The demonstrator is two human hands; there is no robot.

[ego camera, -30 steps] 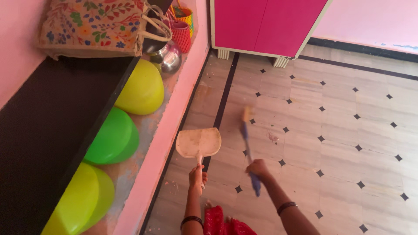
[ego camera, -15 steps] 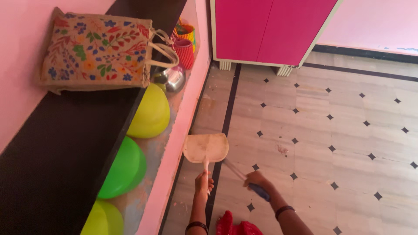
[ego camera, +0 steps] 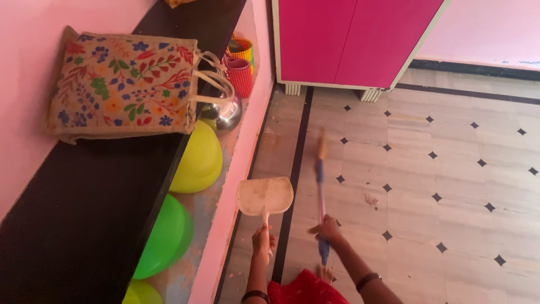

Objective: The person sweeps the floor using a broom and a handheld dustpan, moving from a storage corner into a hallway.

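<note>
The left hand (ego camera: 262,238) is clasping the handle of the cream dustpan (ego camera: 265,195), holding it beside the pink ledge (ego camera: 239,163). The right hand (ego camera: 326,229), fist closed on the blue-handled broom (ego camera: 320,186), is swinging it from beside the dustpan out over the tiled floor (ego camera: 450,169), bristles now pointing toward the magenta cabinet (ego camera: 349,39); sweeping is continuing.

A grey tiled floor (ego camera: 450,186) with small black diamonds and a black border line carries a pink cabinet (ego camera: 349,42) on short feet, while a dark shelf (ego camera: 84,214) along the pink wall bears a floral bag (ego camera: 121,84).
</note>
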